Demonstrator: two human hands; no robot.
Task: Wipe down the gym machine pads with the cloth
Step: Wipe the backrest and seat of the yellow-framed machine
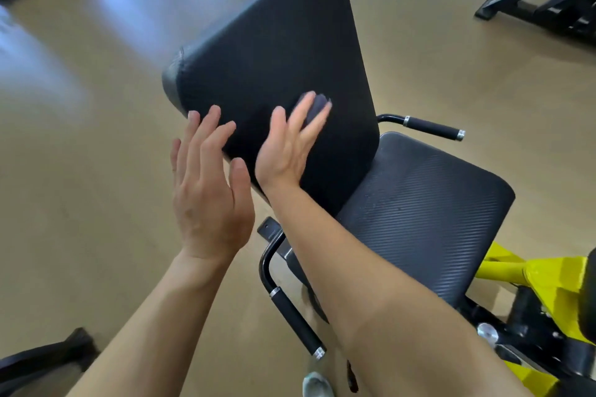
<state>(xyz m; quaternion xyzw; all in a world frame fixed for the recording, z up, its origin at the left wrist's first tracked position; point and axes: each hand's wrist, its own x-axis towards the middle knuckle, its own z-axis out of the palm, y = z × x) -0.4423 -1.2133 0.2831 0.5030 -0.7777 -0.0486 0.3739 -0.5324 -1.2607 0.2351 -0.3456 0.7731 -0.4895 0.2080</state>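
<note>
A black back pad (274, 51) of a gym machine tilts up in the middle of the view, with a ribbed black seat pad (429, 203) below it to the right. My right hand (290, 142) lies flat on the back pad's lower part, straight fingers pressing a small dark cloth (317, 106) against it. Most of the cloth is hidden under the fingers. My left hand (206, 180) is at the pad's lower left edge, fingers straight, fingertips touching the edge, holding nothing.
Two black foam-grip handles stick out beside the seat, one at the right (429, 127) and one at the front (295, 319). The yellow machine frame (548, 280) is at the lower right. Another machine's black base (541, 6) stands on the tan floor, upper right.
</note>
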